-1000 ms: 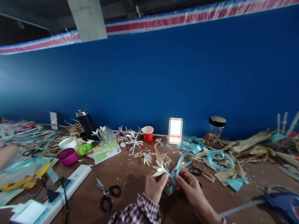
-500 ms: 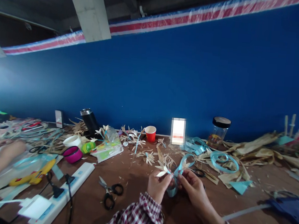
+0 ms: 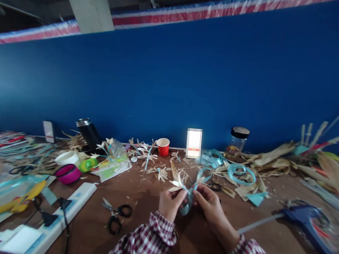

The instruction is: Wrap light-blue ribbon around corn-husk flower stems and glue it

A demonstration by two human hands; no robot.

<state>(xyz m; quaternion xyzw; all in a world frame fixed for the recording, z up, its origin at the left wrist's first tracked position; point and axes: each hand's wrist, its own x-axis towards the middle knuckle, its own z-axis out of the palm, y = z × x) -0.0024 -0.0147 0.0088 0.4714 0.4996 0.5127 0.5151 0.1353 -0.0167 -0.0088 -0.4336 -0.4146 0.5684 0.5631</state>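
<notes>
Between finger and thumb, my left hand (image 3: 170,203) pinches the base of a pale flower (image 3: 178,182) that looks made of dried husk. Light blue ribbon (image 3: 203,173) runs from the flower's base to my right hand (image 3: 210,202), whose thumb and forefinger are closed on it. One loop of the ribbon stands up above the fingers, and another part hangs below between the hands. Just where the ribbon meets the flower's stem is partly hidden by my fingers. Black-handled scissors (image 3: 115,215) lie spread on the table left of my left hand.
A white power strip (image 3: 75,202) with plugs and a yellow glue gun (image 3: 17,201) lie at left. A blue glue gun (image 3: 305,220) rests at right. Along the back stand a red cup (image 3: 163,148), a lidded jar (image 3: 236,143) and a black flask (image 3: 89,134). Dried husks (image 3: 272,162) lie back right.
The view has shifted right, so everything sits further left. My hands keep hold of the flower and ribbon, close together. At the left, another person's hands have mostly left the view.
</notes>
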